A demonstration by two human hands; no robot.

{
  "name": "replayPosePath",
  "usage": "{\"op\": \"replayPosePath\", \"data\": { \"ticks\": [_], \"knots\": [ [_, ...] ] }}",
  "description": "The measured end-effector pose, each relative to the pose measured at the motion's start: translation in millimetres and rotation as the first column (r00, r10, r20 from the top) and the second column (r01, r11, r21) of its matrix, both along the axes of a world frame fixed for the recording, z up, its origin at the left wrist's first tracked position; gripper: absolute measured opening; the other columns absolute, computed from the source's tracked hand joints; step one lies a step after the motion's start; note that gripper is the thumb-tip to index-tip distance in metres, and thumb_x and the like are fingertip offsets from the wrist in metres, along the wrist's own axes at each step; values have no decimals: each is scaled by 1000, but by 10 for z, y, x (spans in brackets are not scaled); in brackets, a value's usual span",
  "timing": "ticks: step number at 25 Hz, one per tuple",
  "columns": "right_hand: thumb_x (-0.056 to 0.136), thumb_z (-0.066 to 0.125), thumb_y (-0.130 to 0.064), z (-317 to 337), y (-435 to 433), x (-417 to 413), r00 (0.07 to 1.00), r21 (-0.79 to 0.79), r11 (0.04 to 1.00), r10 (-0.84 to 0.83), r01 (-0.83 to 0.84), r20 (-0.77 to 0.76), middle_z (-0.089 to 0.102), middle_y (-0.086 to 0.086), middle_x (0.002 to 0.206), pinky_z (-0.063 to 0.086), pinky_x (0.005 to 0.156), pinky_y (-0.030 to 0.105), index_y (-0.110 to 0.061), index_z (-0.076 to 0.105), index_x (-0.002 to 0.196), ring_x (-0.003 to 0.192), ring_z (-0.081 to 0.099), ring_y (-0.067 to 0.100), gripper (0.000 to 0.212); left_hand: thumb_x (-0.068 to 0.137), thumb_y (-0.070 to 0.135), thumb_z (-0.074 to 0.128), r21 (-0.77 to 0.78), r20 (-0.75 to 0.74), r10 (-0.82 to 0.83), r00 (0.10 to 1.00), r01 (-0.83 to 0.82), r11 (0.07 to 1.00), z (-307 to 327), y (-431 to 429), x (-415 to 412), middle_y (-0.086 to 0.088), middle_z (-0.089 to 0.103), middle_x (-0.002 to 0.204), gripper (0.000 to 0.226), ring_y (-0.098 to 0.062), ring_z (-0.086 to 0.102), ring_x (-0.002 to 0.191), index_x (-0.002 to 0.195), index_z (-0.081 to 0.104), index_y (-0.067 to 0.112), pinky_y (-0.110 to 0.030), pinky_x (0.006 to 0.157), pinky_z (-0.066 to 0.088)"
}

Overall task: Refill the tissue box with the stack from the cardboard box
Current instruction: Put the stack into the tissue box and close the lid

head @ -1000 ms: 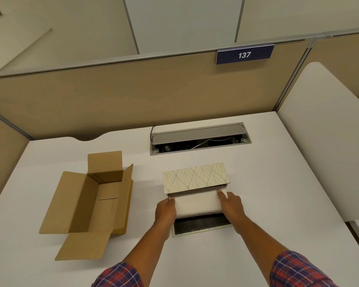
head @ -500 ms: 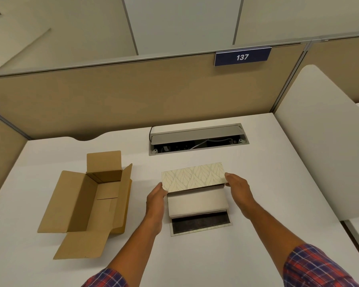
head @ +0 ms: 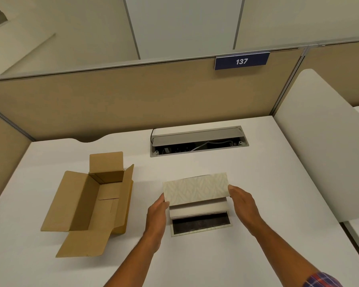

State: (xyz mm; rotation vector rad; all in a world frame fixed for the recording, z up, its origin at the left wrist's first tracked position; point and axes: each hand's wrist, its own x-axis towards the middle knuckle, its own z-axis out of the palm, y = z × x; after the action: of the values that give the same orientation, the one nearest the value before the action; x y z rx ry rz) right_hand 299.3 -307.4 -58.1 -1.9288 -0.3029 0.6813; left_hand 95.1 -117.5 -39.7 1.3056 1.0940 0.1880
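1. Head view: both hands are on the patterned cover (head: 195, 188). The left hand (head: 157, 216) pinches its near-left corner, and the right hand (head: 241, 200) pinches its right edge. Each grip is clamped on that cover, which is raised and tilted toward the camera.
2. Just under the cover sits the pale stack (head: 199, 208), a neat block with its front edge showing. It looks to rest on the far part of the base (head: 201, 225), whose dark inside lies bare on the near side.
3. So the tissues are already out of the carton (head: 87, 201), which sits open and empty well to the left on the tabletop (head: 278, 183).
4. My read: this is the closing step, with the cover going down over the stack and onto the base.
5. To do it well, keep both hands level so the cover comes down flat, not corner first.
6. Line up the cover's edges with the base rim before pressing. The stack seems set toward the far side, so it may need a nudge toward the near edge to centre it.
7. Watch the top sheet, since a snagged or crumpled edge would jam the fit.
8. Whether the cover has a slot on its hidden face, I cannot tell.
9. Beyond it, a cable tray (head: 199, 141) is open at the back of the tabletop, clear of the work.
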Motion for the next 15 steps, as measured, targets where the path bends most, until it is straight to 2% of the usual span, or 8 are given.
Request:
{"op": "replayPosePath", "data": {
  "ticks": [1,2,4,6,9,11,13,15],
  "knots": [
    [110,47,-35,-16,-46,-39,1000,-4,1000,-9,9,1,67,-38,99,42,80,-5,-45,66,104,93,63,-20,22,111,29,43,1,-8,-2,1000,2,1000,-13,-38,-45,15,62,137,43,-12,54,132,153,51,31,-31,109,38],
    [109,47,-41,-34,-91,-80,1000,-11,1000,-21,21,4,70,-35,87,45,75,-1,-40,69,93,85,64,-18,28,111,32,43,3,-18,1,1000,-1,1000,-33,-79,-92,13,62,139,43,-11,56,130,153,51,31,-31,109,39],
    [105,44,-54,-105,-181,-159,999,-27,999,-38,39,26,65,-18,68,48,69,19,-19,63,75,67,59,-2,51,110,42,42,3,-44,22,999,-21,1000,-57,-170,-177,9,60,145,45,-11,58,128,152,52,30,-35,113,40],
    [100,41,-65,-162,-255,-236,998,-54,997,-50,53,48,57,-8,63,43,66,33,-6,56,72,63,51,7,67,108,52,40,-13,-76,46,996,-47,999,-79,-256,-235,12,61,137,47,-12,57,128,147,56,31,-38,113,38],
    [98,37,-72,-212,-326,-352,995,-142,987,-58,69,79,48,-10,55,38,63,36,-20,40,60,59,46,12,64,105,59,38,-56,-111,75,991,-82,995,-113,-355,-253,26,62,102,35,3,56,95,122,59,36,-34,100,35],
    [98,35,-73,-251,-362,-426,994,-196,979,-43,62,102,47,-9,56,37,63,37,-23,35,60,58,46,14,63,104,61,40,-58,-148,101,984,-110,992,-135,-401,-249,21,61,97,39,-4,56,94,117,60,31,-34,99,36],
    [97,33,-73,-305,-403,-485,993,-258,965,-19,48,113,54,-6,59,40,66,38,-22,38,59,61,50,16,64,105,59,43,-64,-212,94,973,-109,992,-169,-439,-251,7,69,115,50,-17,61,109,128,64,20,-39,101,44],
    [98,32,-71,-356,-440,-537,994,-325,945,12,25,113,60,-3,65,44,71,41,-20,43,61,65,55,17,63,106,53,46,-48,-268,64,961,-79,996,-216,-461,-250,-5,65,141,56,-26,59,124,144,59,13,-40,107,46]
  ]
}}
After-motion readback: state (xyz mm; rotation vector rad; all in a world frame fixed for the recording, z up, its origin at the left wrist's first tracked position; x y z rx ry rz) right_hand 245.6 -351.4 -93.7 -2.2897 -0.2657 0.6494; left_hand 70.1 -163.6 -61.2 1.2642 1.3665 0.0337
